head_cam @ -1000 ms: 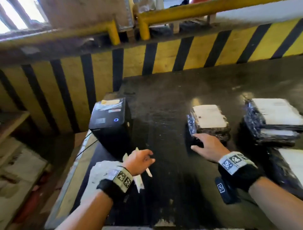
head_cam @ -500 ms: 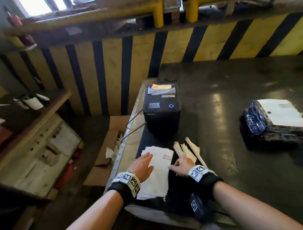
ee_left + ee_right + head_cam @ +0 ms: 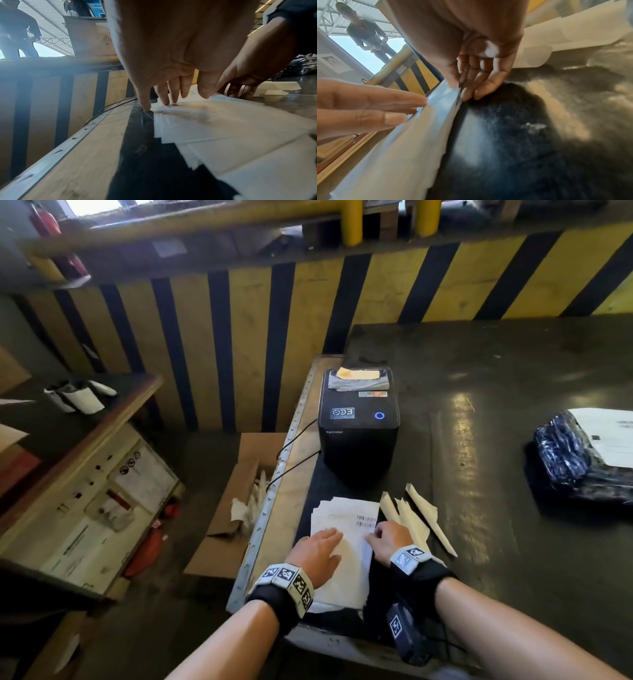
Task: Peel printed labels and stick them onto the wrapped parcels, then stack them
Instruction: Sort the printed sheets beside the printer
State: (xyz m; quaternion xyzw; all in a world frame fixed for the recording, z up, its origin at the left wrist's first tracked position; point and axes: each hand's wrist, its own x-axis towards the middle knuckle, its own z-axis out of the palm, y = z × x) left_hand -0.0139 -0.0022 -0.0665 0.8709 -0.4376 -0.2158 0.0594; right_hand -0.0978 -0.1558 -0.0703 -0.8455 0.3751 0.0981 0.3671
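Observation:
A stack of printed labels [image 3: 352,515] lies near the table's front left corner, in front of the black label printer [image 3: 358,422]. My left hand [image 3: 325,542] rests flat on the stack, its straight fingers [image 3: 164,100] pressing the paper [image 3: 223,121]. My right hand [image 3: 376,537] is at the stack's right edge. In the right wrist view its thumb and fingers [image 3: 471,93] pinch the edge of the top label [image 3: 419,128]. One wrapped parcel [image 3: 565,460] in dark film, with a white label on top, sits at the far right.
Peeled backing strips [image 3: 416,517] lie just right of my right hand. A cardboard box [image 3: 229,535] with discarded paper stands on the floor left of the table's metal edge [image 3: 274,508]. A yellow-and-black barrier [image 3: 308,313] runs behind. Shelving [image 3: 85,474] stands at left.
My view has swung left from the parcels to the printer corner. My left hand dropped the backing strip, my right left the parcel, and both came onto the label stack.

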